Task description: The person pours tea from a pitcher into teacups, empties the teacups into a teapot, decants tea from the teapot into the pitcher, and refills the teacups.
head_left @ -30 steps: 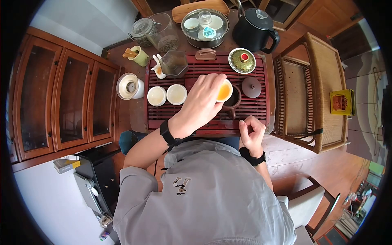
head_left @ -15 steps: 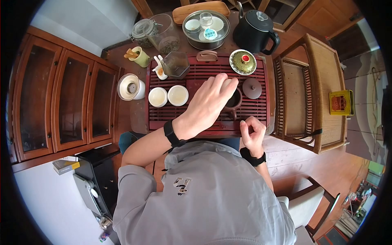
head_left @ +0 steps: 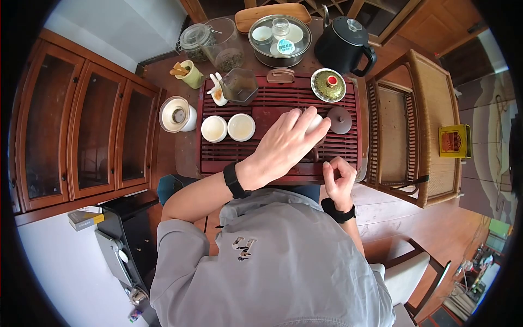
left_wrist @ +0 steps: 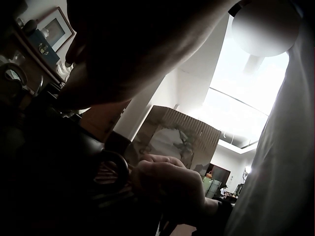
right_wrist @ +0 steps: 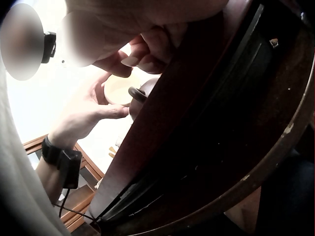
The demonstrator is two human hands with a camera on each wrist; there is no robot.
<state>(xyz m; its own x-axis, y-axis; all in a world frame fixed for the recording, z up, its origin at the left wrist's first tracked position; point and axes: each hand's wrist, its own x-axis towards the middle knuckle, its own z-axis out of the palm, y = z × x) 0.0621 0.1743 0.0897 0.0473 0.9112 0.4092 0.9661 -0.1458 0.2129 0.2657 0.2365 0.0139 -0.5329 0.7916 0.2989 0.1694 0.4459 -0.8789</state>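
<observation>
My left hand (head_left: 286, 143) grips a small white cup (head_left: 312, 125), its back turned up in the head view. The cup is tipped over a dark brown teapot (head_left: 315, 155), mostly hidden beneath the hand. In the right wrist view, thumb and fingers go round the cup (right_wrist: 117, 91) beside the teapot's handle (right_wrist: 137, 94). My right hand (head_left: 340, 179) rests at the near right edge of the slatted tea tray (head_left: 261, 173), fingers loosely curled, holding nothing. The teapot's lid (head_left: 340, 120) lies just right of the pot.
Two white cups (head_left: 241, 127) stand left on the tray, behind them a glass pitcher (head_left: 240, 87). A patterned lidded bowl (head_left: 328, 85) sits at the back right. Beyond the tray are a black kettle (head_left: 342, 46), a steel pot (head_left: 279, 57) and glass jars (head_left: 224, 46).
My left hand has moved right and tipped the cup over the teapot; the orange tea seen in it earlier is out of sight. The right hand stays at the tray's edge.
</observation>
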